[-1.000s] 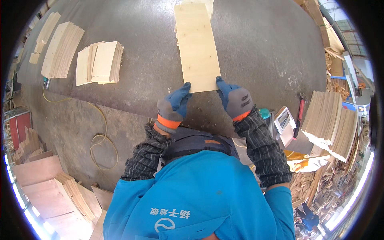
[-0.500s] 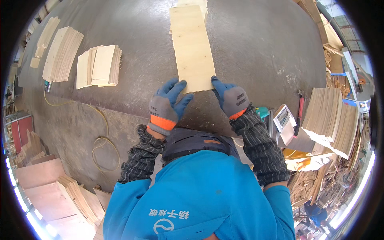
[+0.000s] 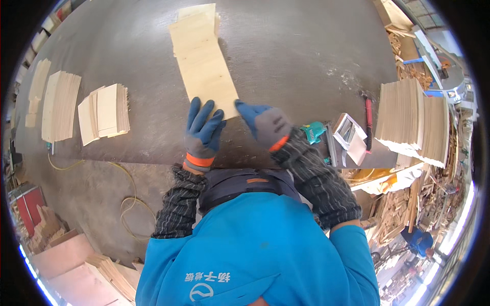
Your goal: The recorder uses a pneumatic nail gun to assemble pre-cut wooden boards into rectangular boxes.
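- Pressing down, the gloved fingers (image 3: 196,109) of the left hand (image 3: 203,133) lie spread flat on the near end of a long plywood strip (image 3: 202,64); they grip nothing.
- The right hand (image 3: 265,124) reaches its fingers, loosely open, to the strip's near right corner, touching the edge.
- The strip lies lengthwise on the dark bench (image 3: 301,56), over another sheet whose far end peeks out.
- The step looks like squaring the strip; the next move would call for even pressure from both hands.
- Veneer stacks (image 3: 102,109) sit left, a taller stack (image 3: 413,120) right.
- The green tool (image 3: 312,132) by the right wrist is partly hidden; its kind is unclear.
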Demonstrator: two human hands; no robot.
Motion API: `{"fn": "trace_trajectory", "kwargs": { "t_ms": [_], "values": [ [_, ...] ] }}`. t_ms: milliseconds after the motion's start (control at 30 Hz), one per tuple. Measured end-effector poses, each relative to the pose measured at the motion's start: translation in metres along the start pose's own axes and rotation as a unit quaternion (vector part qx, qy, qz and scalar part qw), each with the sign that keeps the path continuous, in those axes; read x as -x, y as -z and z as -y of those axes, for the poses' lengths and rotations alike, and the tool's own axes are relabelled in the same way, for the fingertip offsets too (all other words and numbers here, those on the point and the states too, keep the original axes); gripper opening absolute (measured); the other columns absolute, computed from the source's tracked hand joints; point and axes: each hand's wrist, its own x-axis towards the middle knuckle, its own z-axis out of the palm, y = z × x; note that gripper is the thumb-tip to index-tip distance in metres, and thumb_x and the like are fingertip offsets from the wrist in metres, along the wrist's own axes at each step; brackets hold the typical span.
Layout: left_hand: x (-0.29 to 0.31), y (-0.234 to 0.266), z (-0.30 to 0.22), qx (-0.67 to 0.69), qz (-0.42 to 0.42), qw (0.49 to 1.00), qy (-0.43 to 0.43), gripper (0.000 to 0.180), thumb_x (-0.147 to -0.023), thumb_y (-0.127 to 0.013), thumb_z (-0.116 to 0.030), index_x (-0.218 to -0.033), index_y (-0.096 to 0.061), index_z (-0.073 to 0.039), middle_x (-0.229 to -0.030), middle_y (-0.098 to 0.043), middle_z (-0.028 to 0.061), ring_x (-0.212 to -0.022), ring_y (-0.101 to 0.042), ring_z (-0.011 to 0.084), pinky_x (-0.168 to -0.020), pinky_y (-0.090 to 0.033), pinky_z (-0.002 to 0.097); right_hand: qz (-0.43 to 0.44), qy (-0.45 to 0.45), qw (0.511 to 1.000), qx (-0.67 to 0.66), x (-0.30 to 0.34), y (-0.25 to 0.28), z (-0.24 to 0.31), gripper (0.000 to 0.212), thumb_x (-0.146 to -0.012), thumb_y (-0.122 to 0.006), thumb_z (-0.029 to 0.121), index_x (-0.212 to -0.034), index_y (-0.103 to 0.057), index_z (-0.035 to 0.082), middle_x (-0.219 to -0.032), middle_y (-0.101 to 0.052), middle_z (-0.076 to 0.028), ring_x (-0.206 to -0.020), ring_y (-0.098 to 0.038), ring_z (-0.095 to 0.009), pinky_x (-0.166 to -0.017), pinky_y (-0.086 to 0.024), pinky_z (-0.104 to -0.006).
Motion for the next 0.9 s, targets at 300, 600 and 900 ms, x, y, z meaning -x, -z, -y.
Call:
{"fn": "trace_trajectory", "kwargs": {
  "t_ms": [300, 600, 900],
  "values": [
    [0.002, -0.003, 0.008, 0.015, 0.014, 1.0, -0.003, 0.033, -0.083, -0.089, -0.013, -0.115, -0.082, -0.009, -0.143, -0.071, 0.0145, -0.148, -0.053, 0.0465, -0.118, -0.052, 0.0514, -0.06, -0.421, 0.905, -0.006, 0.193, -0.023, -0.093, 0.082, -0.096, -0.08, 0.034, -0.162, -0.045, 0.001, -0.133, -0.071, -0.03, -0.116, -0.072, -0.045, -0.099, -0.058, -0.0497],
    [0.005, -0.003, 0.017, 0.021, 0.005, 1.0, -0.011, 0.033, -0.084, -0.088, -0.013, -0.116, -0.081, -0.009, -0.145, -0.069, 0.0136, -0.148, -0.052, 0.0453, -0.119, -0.052, 0.0505, -0.021, -0.506, 0.858, 0.079, 0.224, -0.075, -0.116, 0.103, -0.089, -0.083, 0.031, -0.17, -0.024, 0.004, -0.131, -0.071, -0.032, -0.115, -0.069, -0.051, -0.099, -0.056, -0.0541],
    [0.01, -0.015, 0.021, 0.079, -0.036, 0.996, -0.019, 0.031, -0.084, -0.088, -0.012, -0.114, -0.079, -0.012, -0.143, -0.069, 0.0125, -0.147, -0.054, 0.0461, -0.115, -0.053, 0.0527, -0.053, -0.51, 0.853, -0.1, 0.237, -0.033, -0.14, 0.066, -0.086, -0.083, 0.029, -0.143, -0.063, 0.002, -0.113, -0.077, -0.02, -0.1, -0.075, -0.033, -0.089, -0.058, -0.0448]
  ]
}}
